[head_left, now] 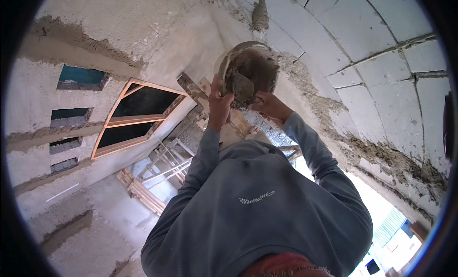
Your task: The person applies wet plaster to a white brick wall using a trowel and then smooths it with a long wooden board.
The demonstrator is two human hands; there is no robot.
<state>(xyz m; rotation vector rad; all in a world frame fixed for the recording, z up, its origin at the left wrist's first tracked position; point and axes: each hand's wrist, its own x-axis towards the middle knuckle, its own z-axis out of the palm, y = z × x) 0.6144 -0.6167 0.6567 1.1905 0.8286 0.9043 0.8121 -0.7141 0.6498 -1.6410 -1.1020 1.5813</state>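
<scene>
I see both forearms [206, 145] reaching up toward twelve o'clock, where the bucket [263, 69] hangs mouth toward me; left hand [219, 106] pinches its rim at seven, right hand [272, 106] curls at five, grip unclear

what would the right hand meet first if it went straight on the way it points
Most likely the round bucket: the right hand points leftward and up at its lower edge in the picture, seemingly touching it, though depth is unclear.

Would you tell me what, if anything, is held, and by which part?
A round bucket: the left hand grips its near-left rim; the right hand is at the near rim, hold unclear.
</scene>
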